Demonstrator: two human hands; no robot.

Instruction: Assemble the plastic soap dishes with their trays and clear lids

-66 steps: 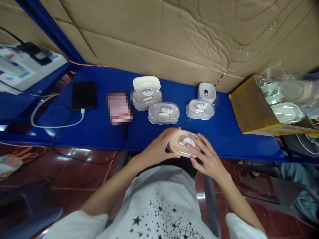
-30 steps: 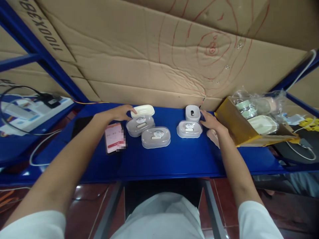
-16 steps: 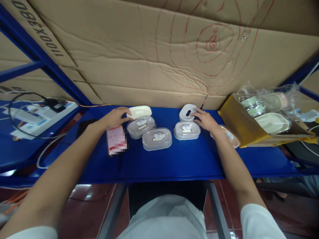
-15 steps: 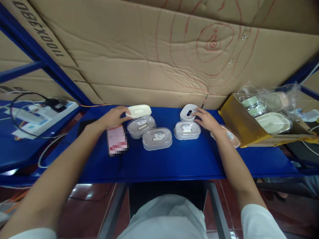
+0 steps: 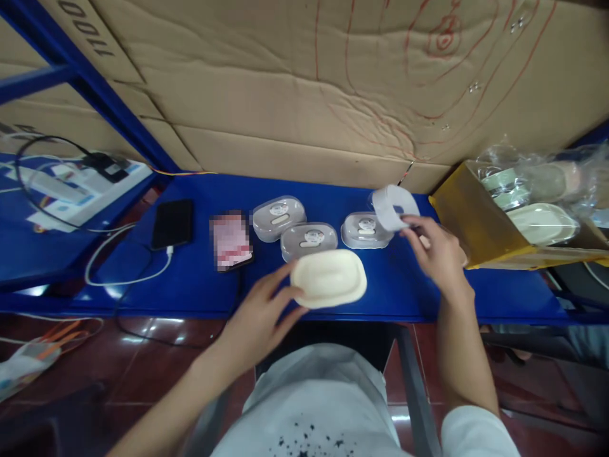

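My left hand [image 5: 273, 298] grips the left end of a cream oval dish [image 5: 329, 278], held above the table's front edge. A pale grey oval container with a dark slot [image 5: 392, 206] is pinched at its near right edge by my right hand [image 5: 431, 247], tilted and raised off the table. Below it stands a clear-lidded oval case [image 5: 365, 231] with a round label. Two more lidded cases, a rear one [image 5: 280, 219] and a nearer one [image 5: 309, 240], lie left of it. My right hand partly hides a pinkish case [image 5: 461, 255].
A cardboard box [image 5: 451, 203] of wrapped dishes stands at the right of the blue table [image 5: 304, 190]. On the left lie a phone with a blurred screen [image 5: 231, 241] and a black power bank [image 5: 172, 223] with a white cable [image 5: 143, 281]. A cardboard wall [image 5: 266, 108] rises behind.
My left hand has brought the cream dish from the table's back toward me and rightward. My right hand has lifted the grey container off the table. The camera view has shifted.
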